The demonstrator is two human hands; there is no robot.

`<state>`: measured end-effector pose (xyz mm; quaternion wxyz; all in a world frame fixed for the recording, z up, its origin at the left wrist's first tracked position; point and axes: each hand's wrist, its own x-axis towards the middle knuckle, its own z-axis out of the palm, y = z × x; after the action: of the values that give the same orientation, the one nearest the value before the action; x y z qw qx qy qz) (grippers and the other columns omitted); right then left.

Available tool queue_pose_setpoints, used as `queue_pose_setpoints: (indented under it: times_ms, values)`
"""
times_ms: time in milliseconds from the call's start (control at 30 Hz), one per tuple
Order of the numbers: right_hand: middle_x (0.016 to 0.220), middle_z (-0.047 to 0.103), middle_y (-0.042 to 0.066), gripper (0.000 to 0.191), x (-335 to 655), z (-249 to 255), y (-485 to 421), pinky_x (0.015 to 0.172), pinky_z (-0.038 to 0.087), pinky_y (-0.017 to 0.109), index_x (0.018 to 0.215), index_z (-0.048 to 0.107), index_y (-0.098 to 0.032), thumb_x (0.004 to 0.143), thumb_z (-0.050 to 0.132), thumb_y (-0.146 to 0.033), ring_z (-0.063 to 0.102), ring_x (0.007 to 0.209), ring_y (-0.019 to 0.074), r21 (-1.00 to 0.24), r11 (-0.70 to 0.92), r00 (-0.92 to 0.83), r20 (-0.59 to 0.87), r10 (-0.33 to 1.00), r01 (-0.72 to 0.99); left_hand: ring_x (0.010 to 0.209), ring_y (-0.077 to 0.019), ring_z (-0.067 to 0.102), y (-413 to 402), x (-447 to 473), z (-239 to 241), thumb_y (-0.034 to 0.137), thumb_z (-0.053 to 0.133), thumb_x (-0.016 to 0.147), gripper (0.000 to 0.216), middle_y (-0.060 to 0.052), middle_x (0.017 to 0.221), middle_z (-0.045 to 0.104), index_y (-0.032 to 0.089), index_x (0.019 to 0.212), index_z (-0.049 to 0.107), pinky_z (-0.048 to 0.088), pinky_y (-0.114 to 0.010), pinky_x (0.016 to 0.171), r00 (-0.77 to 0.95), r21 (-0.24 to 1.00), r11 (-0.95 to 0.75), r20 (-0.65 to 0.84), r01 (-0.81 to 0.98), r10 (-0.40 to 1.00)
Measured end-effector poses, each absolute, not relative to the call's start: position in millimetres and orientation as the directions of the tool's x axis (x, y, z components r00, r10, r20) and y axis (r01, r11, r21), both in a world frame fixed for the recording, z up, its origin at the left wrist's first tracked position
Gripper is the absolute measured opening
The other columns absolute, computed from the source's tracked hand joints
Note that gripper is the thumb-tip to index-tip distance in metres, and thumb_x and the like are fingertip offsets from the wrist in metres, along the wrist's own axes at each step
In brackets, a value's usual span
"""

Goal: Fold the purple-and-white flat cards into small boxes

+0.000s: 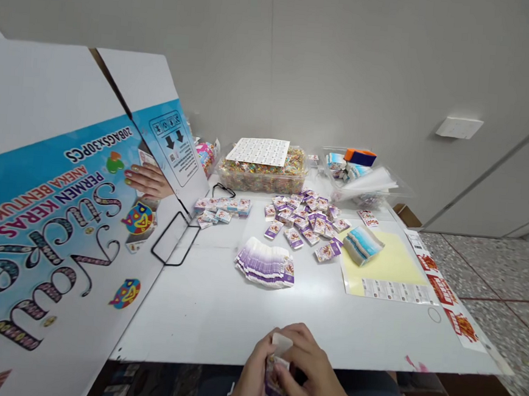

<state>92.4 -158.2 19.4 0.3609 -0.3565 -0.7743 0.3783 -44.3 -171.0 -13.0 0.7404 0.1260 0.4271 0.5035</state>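
Observation:
Close to my body, at the table's near edge, my left hand [255, 374] and my right hand [308, 372] are both closed around one small purple-and-white printed box [276, 382]. A white flap stands up at its top. The right thumb presses on its front face, and fingers cover parts of it. Ahead of my hands lies a fanned stack of flat purple-and-white cartons [263, 265]. Beyond it, a loose heap of small purple-and-white boxes [306, 216] spreads over the white table [204, 315].
A large printed carton [71, 207] stands at the left. At the back are a clear tub of small colourful pieces [261, 182] under a label sheet [261, 151], and a second clear tub [360, 196]. A blue-and-white bundle [364, 245] lies on a yellow sheet [397, 263] at the right.

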Motion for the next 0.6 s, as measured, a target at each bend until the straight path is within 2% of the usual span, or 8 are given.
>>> queue_pose_setpoints:
  times_ms: [67, 133, 167, 233, 333, 433, 500, 600]
  values:
    - [0.109, 0.074, 0.009, 0.023, 90.4, 13.0, -157.9, 0.089, 0.057, 0.036, 0.106, 0.072, -0.023, 0.097, 0.051, -0.018, 0.065, 0.101, 0.0219, -0.865, 0.439, -0.388, 0.329, 0.861, 0.243, 0.080, -0.0181, 0.064, -170.8, -43.3, -11.7, 0.043, 0.070, 0.078, 0.031, -0.004, 0.085, 0.066, 0.016, 0.094, 0.066, 0.053, -0.029, 0.074, 0.103, 0.685, 0.438, -0.473, -0.582, 0.875]
    - [0.110, 0.075, 0.009, 0.020, 91.1, 4.2, -157.2, 0.090, 0.058, 0.035, 0.104, 0.073, -0.023, 0.097, 0.055, -0.021, 0.069, 0.101, 0.0227, -0.867, 0.414, -0.233, 0.357, 0.904, 0.277, 0.076, -0.0171, 0.063, -169.9, -42.9, -9.3, 0.050, 0.069, 0.082, 0.038, -0.005, 0.089, 0.067, 0.018, 0.101, 0.063, 0.053, -0.028, 0.067, 0.113, 0.772, 0.415, -0.415, -0.482, 0.903]
    - [0.112, 0.075, 0.010, 0.020, 92.4, -0.4, -156.7, 0.091, 0.058, 0.035, 0.108, 0.073, -0.024, 0.096, 0.057, -0.022, 0.070, 0.103, 0.0234, -0.867, 0.394, -0.148, 0.366, 0.919, 0.305, 0.075, -0.0167, 0.062, -169.3, -43.0, -7.9, 0.052, 0.067, 0.085, 0.039, -0.005, 0.092, 0.067, 0.019, 0.104, 0.062, 0.053, -0.027, 0.063, 0.136, 0.811, 0.397, -0.377, -0.430, 0.916]
    - [0.118, 0.075, 0.010, 0.033, 96.2, -8.6, -155.2, 0.091, 0.060, 0.034, 0.127, 0.066, -0.025, 0.095, 0.061, -0.023, 0.072, 0.107, 0.0241, -0.867, 0.366, -0.022, 0.381, 0.924, 0.339, 0.077, -0.0172, 0.063, -168.0, -43.5, -5.4, 0.053, 0.065, 0.088, 0.040, -0.007, 0.100, 0.068, 0.020, 0.110, 0.059, 0.053, -0.027, 0.062, 0.178, 0.868, 0.342, -0.295, -0.360, 0.939]
    - [0.128, 0.072, 0.009, 0.051, 102.7, -15.6, -152.1, 0.094, 0.060, 0.035, 0.144, 0.054, -0.028, 0.094, 0.060, -0.017, 0.072, 0.112, 0.0238, -0.812, 0.448, -0.079, 0.453, 0.888, 0.374, 0.079, -0.0182, 0.065, -167.1, -45.2, -3.7, 0.051, 0.064, 0.090, 0.042, -0.011, 0.107, 0.069, 0.019, 0.117, 0.058, 0.055, -0.029, 0.065, 0.145, 0.904, 0.282, -0.248, -0.321, 0.958]
    - [0.129, 0.071, 0.008, 0.045, 106.7, -15.6, -149.0, 0.100, 0.057, 0.040, 0.135, 0.063, -0.031, 0.093, 0.060, -0.016, 0.071, 0.114, 0.0245, -0.752, 0.543, -0.180, 0.515, 0.838, 0.375, 0.070, -0.0171, 0.066, -168.8, -47.3, -5.2, 0.053, 0.063, 0.089, 0.047, -0.012, 0.102, 0.071, 0.016, 0.118, 0.062, 0.056, -0.030, 0.065, 0.072, 0.922, 0.272, -0.263, -0.276, 0.962]
    - [0.126, 0.073, 0.009, 0.034, 106.5, -13.1, -146.9, 0.102, 0.056, 0.042, 0.125, 0.072, -0.030, 0.094, 0.061, -0.021, 0.071, 0.114, 0.0261, -0.823, 0.457, -0.147, 0.434, 0.889, 0.338, 0.066, -0.0169, 0.066, -171.3, -47.8, -7.8, 0.054, 0.063, 0.089, 0.049, -0.011, 0.096, 0.073, 0.014, 0.118, 0.065, 0.055, -0.030, 0.065, 0.047, 0.932, 0.260, -0.256, -0.252, 0.965]
    - [0.112, 0.078, 0.012, 0.024, 102.6, -8.6, -143.6, 0.088, 0.061, 0.039, 0.105, 0.080, -0.023, 0.091, 0.067, -0.037, 0.074, 0.101, 0.0282, -0.984, 0.110, -0.039, 0.105, 0.994, 0.142, 0.064, -0.0176, 0.065, -175.4, -46.9, -13.3, 0.055, 0.060, 0.090, 0.051, -0.009, 0.084, 0.072, 0.013, 0.119, 0.066, 0.054, -0.029, 0.063, 0.021, 0.944, 0.233, -0.235, -0.234, 0.972]
